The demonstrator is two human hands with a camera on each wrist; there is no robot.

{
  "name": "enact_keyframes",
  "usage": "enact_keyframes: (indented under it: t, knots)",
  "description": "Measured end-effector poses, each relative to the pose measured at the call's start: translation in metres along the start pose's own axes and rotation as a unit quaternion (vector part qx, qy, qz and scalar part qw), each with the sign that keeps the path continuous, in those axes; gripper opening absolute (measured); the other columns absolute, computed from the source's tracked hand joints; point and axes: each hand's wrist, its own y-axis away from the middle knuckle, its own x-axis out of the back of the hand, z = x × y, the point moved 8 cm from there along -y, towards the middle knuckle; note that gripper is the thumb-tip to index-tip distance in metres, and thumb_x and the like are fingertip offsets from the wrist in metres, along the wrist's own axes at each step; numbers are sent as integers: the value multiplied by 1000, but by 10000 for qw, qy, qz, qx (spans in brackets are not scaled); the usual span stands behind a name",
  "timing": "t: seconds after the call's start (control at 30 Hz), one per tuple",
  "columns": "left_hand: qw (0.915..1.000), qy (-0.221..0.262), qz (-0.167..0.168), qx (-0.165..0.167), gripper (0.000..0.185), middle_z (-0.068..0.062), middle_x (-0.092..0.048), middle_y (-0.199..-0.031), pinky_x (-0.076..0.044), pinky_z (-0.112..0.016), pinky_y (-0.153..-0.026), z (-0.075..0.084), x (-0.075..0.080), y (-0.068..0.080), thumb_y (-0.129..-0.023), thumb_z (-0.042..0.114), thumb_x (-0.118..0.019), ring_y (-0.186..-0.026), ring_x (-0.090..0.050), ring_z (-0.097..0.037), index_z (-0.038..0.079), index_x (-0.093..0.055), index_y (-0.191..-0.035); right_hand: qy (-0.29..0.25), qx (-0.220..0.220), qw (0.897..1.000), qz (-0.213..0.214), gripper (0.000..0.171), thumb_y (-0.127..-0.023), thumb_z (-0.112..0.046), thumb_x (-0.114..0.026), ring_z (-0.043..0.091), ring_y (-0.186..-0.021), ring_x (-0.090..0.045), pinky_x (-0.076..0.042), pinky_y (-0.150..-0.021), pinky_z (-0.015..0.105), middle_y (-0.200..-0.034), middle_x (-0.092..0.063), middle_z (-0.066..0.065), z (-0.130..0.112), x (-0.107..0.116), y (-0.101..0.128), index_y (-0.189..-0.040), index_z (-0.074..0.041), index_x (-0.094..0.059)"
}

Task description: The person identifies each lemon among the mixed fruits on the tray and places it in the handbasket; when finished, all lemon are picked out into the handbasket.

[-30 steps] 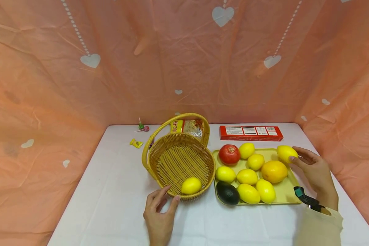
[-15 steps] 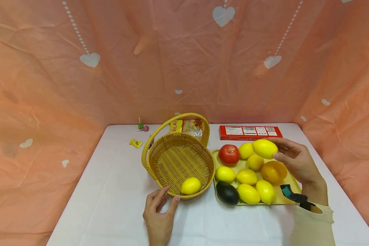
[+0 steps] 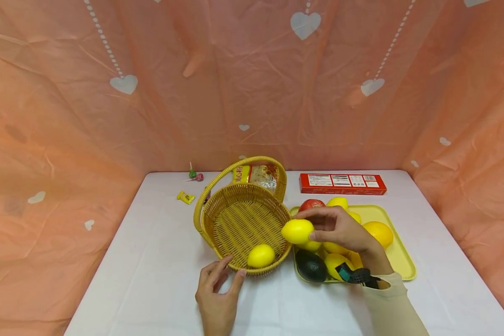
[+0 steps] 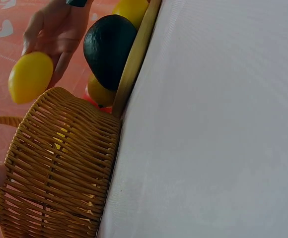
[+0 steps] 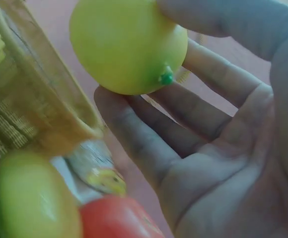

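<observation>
The big woven basket (image 3: 243,224) sits on the white table (image 3: 159,280), with the yellow tray (image 3: 396,256) of fruit touching its right side, and the left hand (image 3: 218,296) rests at the basket's near rim, fingers spread and holding nothing. The right hand (image 3: 340,228) pinches a lemon (image 3: 297,231) in its fingertips, right over the basket's edge. I think it should go lower before letting go, beside the lemon inside (image 3: 261,255), though the wrist view is blurry.

Basket handle (image 3: 218,179) arches far side; near rim (image 3: 252,269) open.
</observation>
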Motion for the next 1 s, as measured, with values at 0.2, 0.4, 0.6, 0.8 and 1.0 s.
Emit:
enact_keyframes:
  t: [0.2,0.4,0.6,0.8,1.0]
  knots:
    - [10000,16,10,-72,40,0,-67,-116,-60,-18,-94,0,0,0,-86,15,-96,-106,-71,-7,21,-84,-124,459,-210,9980,-379,42,-102,0,-74,23,-120,-74,-62,-106,33,-140,-72,19,4,-33,-16,-144,3,-67]
    - [10000,33,17,-83,40,0,-67,-116,-60,-18,-94,0,0,1,-86,14,-96,-105,-71,-6,21,-84,-124,1891,-351,9811,-214,39,-101,-14,-80,17,-120,-72,-59,-107,29,-135,-77,6,4,-53,-26,-139,-9,-74]
    - [9999,78,36,-148,40,-1,-67,-115,-60,-18,-94,2,0,1,-86,12,-96,-105,-70,-6,19,-84,-123,2502,-420,9672,-97,40,-97,-14,-80,13,-112,-70,-61,-102,30,-132,-78,0,3,-68,-32,-137,-15,-76]
    - [9998,71,43,-167,39,-1,-67,-115,-60,-18,-94,2,0,1,-86,13,-96,-104,-70,-7,19,-84,-123,2931,-474,9549,49,41,-95,-13,-80,10,-108,-70,-63,-99,34,-129,-79,-3,-7,-71,-34,-135,-17,-78]
    - [9998,24,40,-206,39,-1,-67,-116,-60,-20,-93,1,0,1,-86,14,-97,-103,-70,-6,21,-84,-122,3204,-492,9453,374,32,-95,-7,-78,15,-108,-74,-65,-98,39,-123,-81,-2,-12,-65,-33,-126,-13,-82]
